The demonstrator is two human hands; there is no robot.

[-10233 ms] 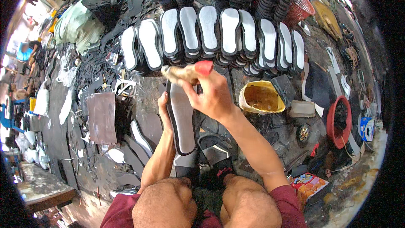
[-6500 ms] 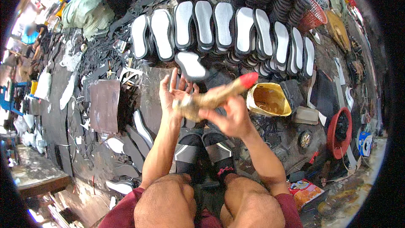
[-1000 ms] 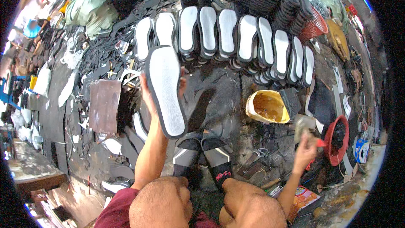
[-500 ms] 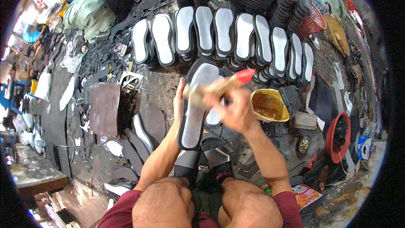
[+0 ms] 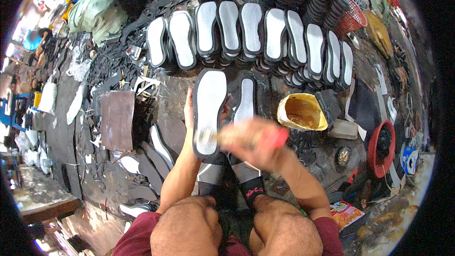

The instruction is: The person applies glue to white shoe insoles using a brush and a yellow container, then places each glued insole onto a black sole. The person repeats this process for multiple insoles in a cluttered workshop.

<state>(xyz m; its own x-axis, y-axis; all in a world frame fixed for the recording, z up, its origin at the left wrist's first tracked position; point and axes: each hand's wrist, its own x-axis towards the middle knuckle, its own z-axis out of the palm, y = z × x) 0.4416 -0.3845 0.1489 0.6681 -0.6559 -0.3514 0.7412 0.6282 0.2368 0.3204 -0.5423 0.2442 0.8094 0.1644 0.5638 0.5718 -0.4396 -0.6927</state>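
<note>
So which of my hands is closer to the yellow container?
Right. Your right hand is left of the yellow container, nearer you; your left hand is farther left, supporting a white-faced sole.

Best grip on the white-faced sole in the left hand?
I'd hold the sole by its black side edges near mid-length, cupping from underneath. It's long and thin with the white face toward the camera, so this leaves that face open to the red-ended brush in the right hand.

White sole (image 5: 211,97) edged in black
</note>
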